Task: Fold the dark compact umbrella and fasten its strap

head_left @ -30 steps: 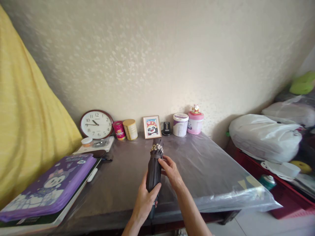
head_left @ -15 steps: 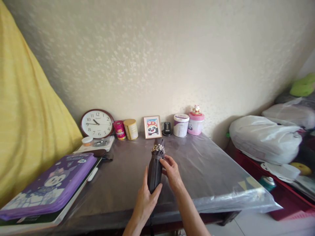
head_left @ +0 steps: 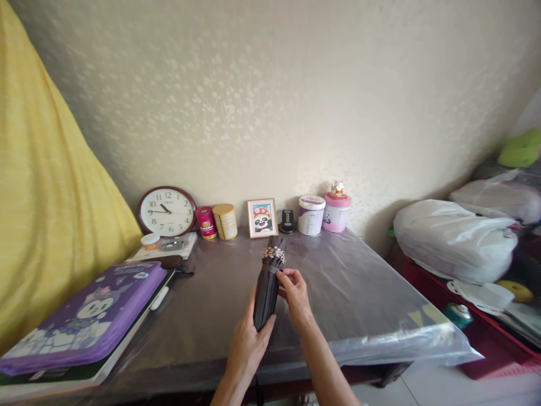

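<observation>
A folded dark brown umbrella (head_left: 267,287) is held tilted above the table (head_left: 203,316), its ribbed tip end pointing away from me. My left hand (head_left: 247,344) wraps round its lower part. My right hand (head_left: 295,296) pinches the strap band near the upper part of the umbrella, fingers closed on it. The umbrella's handle end is hidden behind my left hand.
Along the wall stand a wall clock (head_left: 166,211), two tins (head_left: 215,222), a small panda picture frame (head_left: 262,217), a white jar (head_left: 311,214) and a pink jar (head_left: 335,211). A purple case (head_left: 84,316) lies at left. White plastic bags (head_left: 456,237) pile up at right.
The umbrella and both hands have shifted slightly forward and up. My right hand's fingers have closed onto the strap near the top of the umbrella.
</observation>
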`<state>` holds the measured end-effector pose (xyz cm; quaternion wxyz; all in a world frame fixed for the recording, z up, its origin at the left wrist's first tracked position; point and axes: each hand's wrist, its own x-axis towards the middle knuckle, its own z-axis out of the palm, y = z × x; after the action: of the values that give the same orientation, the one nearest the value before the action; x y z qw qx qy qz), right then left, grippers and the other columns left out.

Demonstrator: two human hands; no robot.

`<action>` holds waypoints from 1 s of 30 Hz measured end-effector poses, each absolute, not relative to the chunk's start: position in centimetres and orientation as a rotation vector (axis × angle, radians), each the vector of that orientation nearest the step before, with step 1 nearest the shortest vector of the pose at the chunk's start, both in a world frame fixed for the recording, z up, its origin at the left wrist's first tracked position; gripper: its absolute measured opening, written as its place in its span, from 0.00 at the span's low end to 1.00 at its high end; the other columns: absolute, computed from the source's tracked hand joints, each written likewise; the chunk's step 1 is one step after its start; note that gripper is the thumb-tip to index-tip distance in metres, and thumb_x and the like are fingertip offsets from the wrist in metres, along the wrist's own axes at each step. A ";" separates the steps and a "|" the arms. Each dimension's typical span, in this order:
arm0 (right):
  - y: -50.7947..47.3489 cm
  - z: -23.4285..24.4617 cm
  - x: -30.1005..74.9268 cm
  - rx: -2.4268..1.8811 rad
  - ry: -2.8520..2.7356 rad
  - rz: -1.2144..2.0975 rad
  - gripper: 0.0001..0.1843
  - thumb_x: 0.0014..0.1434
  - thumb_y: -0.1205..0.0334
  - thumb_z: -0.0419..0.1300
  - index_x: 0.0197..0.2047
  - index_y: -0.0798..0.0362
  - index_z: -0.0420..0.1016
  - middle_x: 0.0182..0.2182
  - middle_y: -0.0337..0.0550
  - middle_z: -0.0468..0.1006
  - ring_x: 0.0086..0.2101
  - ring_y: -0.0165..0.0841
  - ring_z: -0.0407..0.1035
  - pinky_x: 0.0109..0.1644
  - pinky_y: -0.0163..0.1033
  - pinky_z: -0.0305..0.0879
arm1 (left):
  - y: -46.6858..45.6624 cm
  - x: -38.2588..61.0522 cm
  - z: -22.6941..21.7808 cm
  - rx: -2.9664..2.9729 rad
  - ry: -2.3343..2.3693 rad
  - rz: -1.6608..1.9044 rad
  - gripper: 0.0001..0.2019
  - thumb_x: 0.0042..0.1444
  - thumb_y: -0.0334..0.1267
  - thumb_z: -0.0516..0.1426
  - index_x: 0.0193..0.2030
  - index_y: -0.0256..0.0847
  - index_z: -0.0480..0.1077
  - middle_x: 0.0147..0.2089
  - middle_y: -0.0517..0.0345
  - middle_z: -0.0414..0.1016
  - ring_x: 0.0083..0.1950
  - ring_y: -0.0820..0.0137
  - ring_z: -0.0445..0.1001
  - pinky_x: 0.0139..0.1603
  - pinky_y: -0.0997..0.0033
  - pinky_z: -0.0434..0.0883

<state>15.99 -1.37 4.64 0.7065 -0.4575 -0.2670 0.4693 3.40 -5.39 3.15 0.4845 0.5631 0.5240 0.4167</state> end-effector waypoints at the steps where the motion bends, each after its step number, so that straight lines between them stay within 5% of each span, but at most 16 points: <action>1: -1.4 4.6 16.0 -1.015 -0.589 1.041 0.19 0.39 0.53 0.67 0.31 0.51 0.64 0.26 0.36 0.71 0.28 0.30 0.67 0.29 0.33 0.64 | -5.4 3.4 3.2 1.421 1.306 1.013 0.37 0.46 0.45 0.59 0.63 0.43 0.51 0.47 0.47 0.74 0.46 0.56 0.73 0.40 0.65 0.68; 7: -1.4 4.3 15.9 -0.997 -0.634 1.025 0.16 0.44 0.52 0.64 0.26 0.52 0.62 0.24 0.35 0.68 0.28 0.27 0.64 0.31 0.32 0.64 | -5.2 3.2 2.8 1.700 1.414 1.009 0.33 0.52 0.47 0.54 0.64 0.44 0.50 0.53 0.46 0.70 0.48 0.57 0.72 0.44 0.64 0.66; 18: -1.6 4.6 16.1 -0.899 -0.698 1.107 0.17 0.44 0.49 0.63 0.26 0.52 0.62 0.25 0.35 0.69 0.28 0.28 0.65 0.34 0.33 0.64 | -5.4 3.2 3.2 1.428 1.296 1.054 0.35 0.47 0.48 0.58 0.62 0.42 0.54 0.25 0.58 0.74 0.22 0.68 0.72 0.24 0.73 0.66; 25: -1.8 5.0 16.2 -0.865 -0.682 1.113 0.16 0.45 0.50 0.63 0.26 0.52 0.62 0.26 0.36 0.71 0.30 0.29 0.68 0.35 0.34 0.65 | -5.7 3.7 4.2 1.312 1.203 1.035 0.35 0.47 0.50 0.57 0.62 0.45 0.52 0.22 0.67 0.68 0.13 0.77 0.62 0.14 0.78 0.62; 30: -1.1 4.2 16.8 -0.850 -0.599 1.136 0.17 0.43 0.50 0.64 0.26 0.52 0.64 0.28 0.40 0.74 0.33 0.33 0.71 0.36 0.38 0.67 | -6.0 3.4 4.5 1.110 0.965 1.029 0.21 0.49 0.51 0.56 0.46 0.39 0.62 0.19 0.69 0.62 0.12 0.78 0.61 0.12 0.78 0.60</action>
<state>16.84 -1.10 4.25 0.7178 -0.3844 -0.2708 0.5134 3.44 -5.97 4.53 0.6235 0.4833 0.4204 0.4483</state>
